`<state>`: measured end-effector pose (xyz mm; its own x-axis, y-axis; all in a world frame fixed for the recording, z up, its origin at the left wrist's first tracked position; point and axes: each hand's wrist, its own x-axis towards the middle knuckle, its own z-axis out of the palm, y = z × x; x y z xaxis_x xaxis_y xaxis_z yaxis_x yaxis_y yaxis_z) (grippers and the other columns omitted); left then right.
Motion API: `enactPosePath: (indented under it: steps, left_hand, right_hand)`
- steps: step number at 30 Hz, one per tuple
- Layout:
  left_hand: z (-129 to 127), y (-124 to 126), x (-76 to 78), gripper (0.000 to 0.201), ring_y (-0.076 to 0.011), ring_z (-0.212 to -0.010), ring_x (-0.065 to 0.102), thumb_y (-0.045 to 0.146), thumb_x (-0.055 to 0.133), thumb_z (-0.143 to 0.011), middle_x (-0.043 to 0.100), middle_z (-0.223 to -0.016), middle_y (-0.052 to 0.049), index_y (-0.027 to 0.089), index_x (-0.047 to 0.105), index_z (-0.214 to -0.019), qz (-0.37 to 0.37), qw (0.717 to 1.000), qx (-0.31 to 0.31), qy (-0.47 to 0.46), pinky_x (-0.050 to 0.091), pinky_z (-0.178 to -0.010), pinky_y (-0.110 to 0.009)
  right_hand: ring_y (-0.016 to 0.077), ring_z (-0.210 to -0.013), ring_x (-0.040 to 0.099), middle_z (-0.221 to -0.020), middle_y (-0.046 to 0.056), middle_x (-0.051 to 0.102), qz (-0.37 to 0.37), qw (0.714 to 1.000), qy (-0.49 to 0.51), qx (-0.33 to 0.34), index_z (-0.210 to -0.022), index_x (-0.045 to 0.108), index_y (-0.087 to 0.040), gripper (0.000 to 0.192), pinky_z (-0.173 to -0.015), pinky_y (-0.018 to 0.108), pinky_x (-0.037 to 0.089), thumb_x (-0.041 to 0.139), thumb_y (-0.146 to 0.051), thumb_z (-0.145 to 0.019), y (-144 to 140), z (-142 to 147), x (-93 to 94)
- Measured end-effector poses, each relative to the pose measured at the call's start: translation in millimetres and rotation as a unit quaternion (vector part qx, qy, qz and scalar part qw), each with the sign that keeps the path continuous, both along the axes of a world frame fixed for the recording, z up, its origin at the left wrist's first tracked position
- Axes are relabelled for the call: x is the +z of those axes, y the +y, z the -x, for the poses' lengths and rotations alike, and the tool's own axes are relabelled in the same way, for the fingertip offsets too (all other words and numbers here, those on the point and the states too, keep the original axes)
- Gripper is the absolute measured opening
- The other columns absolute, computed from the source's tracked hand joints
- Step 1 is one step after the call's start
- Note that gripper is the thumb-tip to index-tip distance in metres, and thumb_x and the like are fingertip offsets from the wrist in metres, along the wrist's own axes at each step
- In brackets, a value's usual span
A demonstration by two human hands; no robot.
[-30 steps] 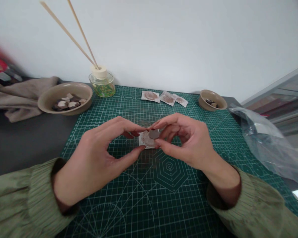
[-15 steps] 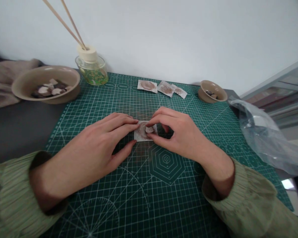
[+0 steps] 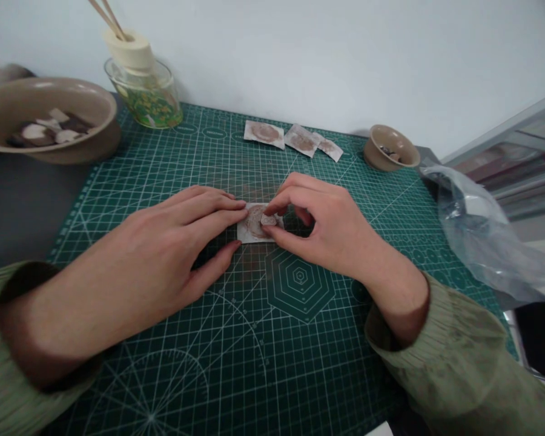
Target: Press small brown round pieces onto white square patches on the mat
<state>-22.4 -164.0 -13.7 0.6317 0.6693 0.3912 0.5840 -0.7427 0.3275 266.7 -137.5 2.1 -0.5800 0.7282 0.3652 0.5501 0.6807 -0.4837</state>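
A small rectangular piece of white paper or sheet [image 3: 244,231] with brownish circular smears lies on the green cutting mat [image 3: 172,363]. My left hand [image 3: 172,242] is open, its fingers stretched out and fingertips resting at the sheet's left edge, thumb apart below. Between the thumb and fingers of my right hand [image 3: 322,224], a small pale piece [image 3: 268,220] is pinched against the sheet's right half. Faint round markings show on its top; its underside is hidden, and its material I cannot make out.
Several smeared sheets, one of them a white sheet [image 3: 263,132], lie near the wall. A big brown bowl [image 3: 104,130] with pale and dark pieces stands left, beside a reed diffuser [image 3: 152,100]. At right are a small bowl [image 3: 375,154] and a clear plastic bag [image 3: 476,242].
The view has shifted, so the bowls, diffuser and sheets appear higher in the picture. Both hands keep their places at the sheet, and the pale piece stays pinched on its right half.
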Motion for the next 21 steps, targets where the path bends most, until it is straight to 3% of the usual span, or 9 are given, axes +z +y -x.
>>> enactPosePath:
  steps: [8,13,17,21]
  left_hand:
    - [-1.6,-1.2,2.1,0.042,-0.0350,-0.147,0.077,0.041,0.054,-0.122,0.083,-0.154,-0.007,0.029,0.079,-0.155,0.016,1.000,0.007,0.012,0.065,-0.132,-0.058]
    - [1.1,-3.5,-2.4,0.046,-0.0357,-0.146,0.078,0.047,0.060,-0.120,0.082,-0.158,-0.004,0.037,0.076,-0.162,-0.001,1.000,0.008,-0.008,0.064,-0.134,-0.055]
    - [0.7,-6.9,-1.0,0.047,-0.0334,-0.152,0.074,0.037,0.058,-0.122,0.079,-0.162,-0.004,0.034,0.072,-0.166,0.024,1.000,0.012,0.005,0.059,-0.138,-0.054]
    - [1.3,-6.8,-2.2,0.049,-0.0327,-0.154,0.071,0.035,0.058,-0.123,0.075,-0.166,-0.004,0.031,0.067,-0.171,0.026,0.999,0.015,0.019,0.058,-0.138,-0.054]
  right_hand:
    - [0.0159,-0.077,0.058,-0.108,0.004,0.080,0.001,1.000,0.010,0.018,-0.110,0.084,-0.019,0.009,-0.074,0.034,0.047,0.087,-0.028,-0.108,1.4,1.0,-3.6]
    - [0.0166,-0.078,0.060,-0.106,0.003,0.079,0.024,0.999,0.003,0.023,-0.111,0.083,-0.021,0.009,-0.078,0.035,0.051,0.086,-0.029,-0.108,1.1,-2.0,-2.0]
    - [0.0183,-0.081,0.063,-0.104,0.003,0.078,0.021,1.000,-0.002,-0.005,-0.107,0.083,-0.022,0.005,-0.080,0.037,0.053,0.084,-0.027,-0.106,1.4,4.0,-0.4]
    - [0.0184,-0.082,0.065,-0.105,0.003,0.078,0.038,0.999,0.000,0.035,-0.108,0.083,-0.021,0.005,-0.081,0.038,0.055,0.081,-0.025,-0.107,1.3,6.3,0.7]
